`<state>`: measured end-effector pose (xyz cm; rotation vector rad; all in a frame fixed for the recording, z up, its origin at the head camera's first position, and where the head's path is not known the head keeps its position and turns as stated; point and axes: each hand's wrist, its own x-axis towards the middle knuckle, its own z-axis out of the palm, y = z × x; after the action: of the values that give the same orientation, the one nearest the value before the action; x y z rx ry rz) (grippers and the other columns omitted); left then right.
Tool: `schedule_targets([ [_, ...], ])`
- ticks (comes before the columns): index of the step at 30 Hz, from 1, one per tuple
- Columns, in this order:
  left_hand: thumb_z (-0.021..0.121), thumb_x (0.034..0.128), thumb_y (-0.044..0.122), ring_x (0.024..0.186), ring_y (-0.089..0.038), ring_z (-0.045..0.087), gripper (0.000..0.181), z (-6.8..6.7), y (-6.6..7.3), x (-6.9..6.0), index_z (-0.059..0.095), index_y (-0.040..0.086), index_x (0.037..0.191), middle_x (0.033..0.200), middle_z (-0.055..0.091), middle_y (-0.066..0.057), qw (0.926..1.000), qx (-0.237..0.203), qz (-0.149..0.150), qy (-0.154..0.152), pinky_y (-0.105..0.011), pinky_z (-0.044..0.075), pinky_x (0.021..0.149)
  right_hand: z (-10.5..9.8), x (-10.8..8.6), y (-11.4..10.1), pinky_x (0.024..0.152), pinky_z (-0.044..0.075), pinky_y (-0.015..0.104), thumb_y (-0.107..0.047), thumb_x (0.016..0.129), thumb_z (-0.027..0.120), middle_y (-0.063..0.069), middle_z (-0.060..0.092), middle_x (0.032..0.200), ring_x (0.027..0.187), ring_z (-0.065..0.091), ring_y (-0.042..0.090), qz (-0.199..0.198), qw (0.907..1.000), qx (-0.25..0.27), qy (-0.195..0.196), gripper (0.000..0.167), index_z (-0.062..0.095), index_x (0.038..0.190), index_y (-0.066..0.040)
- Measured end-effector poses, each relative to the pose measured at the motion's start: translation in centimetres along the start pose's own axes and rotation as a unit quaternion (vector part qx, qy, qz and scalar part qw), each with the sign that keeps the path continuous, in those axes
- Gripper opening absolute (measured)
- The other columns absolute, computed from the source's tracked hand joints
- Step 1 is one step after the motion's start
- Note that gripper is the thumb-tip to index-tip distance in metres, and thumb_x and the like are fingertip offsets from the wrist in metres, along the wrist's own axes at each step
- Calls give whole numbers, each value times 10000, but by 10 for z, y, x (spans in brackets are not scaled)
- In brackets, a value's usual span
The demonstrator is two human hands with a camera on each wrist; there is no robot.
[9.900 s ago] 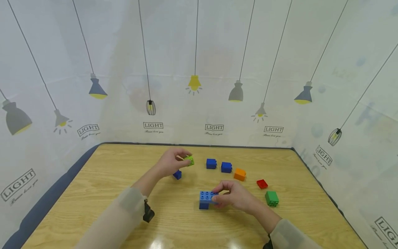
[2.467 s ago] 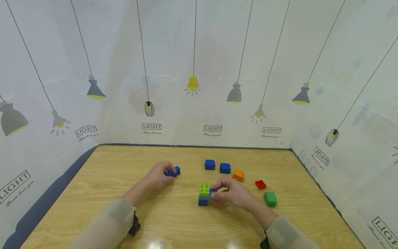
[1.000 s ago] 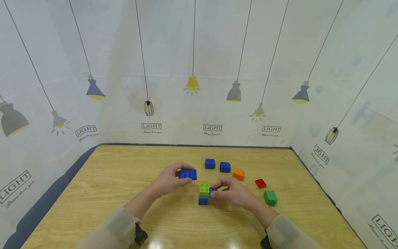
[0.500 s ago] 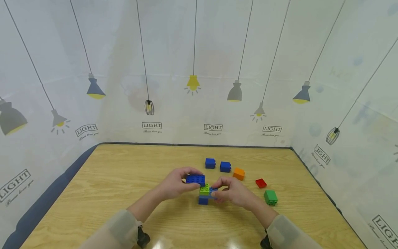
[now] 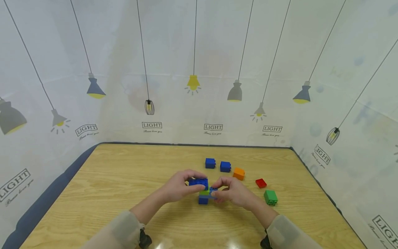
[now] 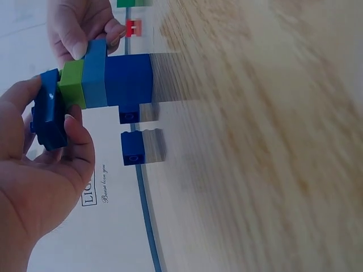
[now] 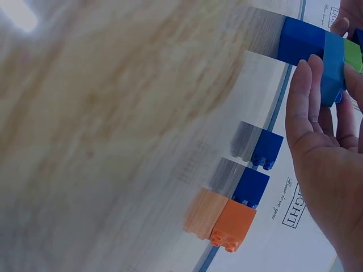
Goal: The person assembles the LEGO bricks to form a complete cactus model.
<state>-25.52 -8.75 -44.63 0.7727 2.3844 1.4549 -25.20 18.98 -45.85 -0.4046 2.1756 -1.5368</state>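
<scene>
My left hand (image 5: 179, 186) pinches a long dark blue building brick (image 5: 197, 182) between thumb and fingers. In the left wrist view that brick (image 6: 50, 110) touches or nearly touches a lime green brick (image 6: 72, 85), looking slightly tilted. Below the green one lies a lighter blue brick (image 6: 95, 73), and a dark blue brick (image 6: 129, 79) forms the base on the table. With thumb and fingers my right hand (image 5: 234, 193) grips the overhanging end of the lighter blue brick (image 7: 333, 65). The green brick is partly covered by my left thumb in the head view.
Behind the stack stand two dark blue bricks (image 5: 210, 163) (image 5: 225, 166) and an orange brick (image 5: 238, 173). A flat red piece (image 5: 261, 183) and a green brick (image 5: 271, 197) lie to the right. Wood-grain table (image 5: 109, 183) extends around, with a printed curtain behind.
Since the early frames, the lime green brick went onto the stack. My left hand then picked up the long dark blue brick and brought it right, over the green one. My right hand stayed.
</scene>
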Motion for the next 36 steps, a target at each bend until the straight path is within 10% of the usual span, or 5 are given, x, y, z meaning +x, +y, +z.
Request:
schedule_targets([
  [36, 738, 1067, 380, 993, -192, 609, 291, 5, 5, 1, 790, 272, 1333, 1265, 770, 20, 9997, -136, -182, 41, -286, 522, 768, 0, 0, 1, 868, 692, 423, -220, 1034, 791, 134, 712, 1269, 981, 801, 282, -82, 10000, -17, -1, 269, 704, 1204, -31],
])
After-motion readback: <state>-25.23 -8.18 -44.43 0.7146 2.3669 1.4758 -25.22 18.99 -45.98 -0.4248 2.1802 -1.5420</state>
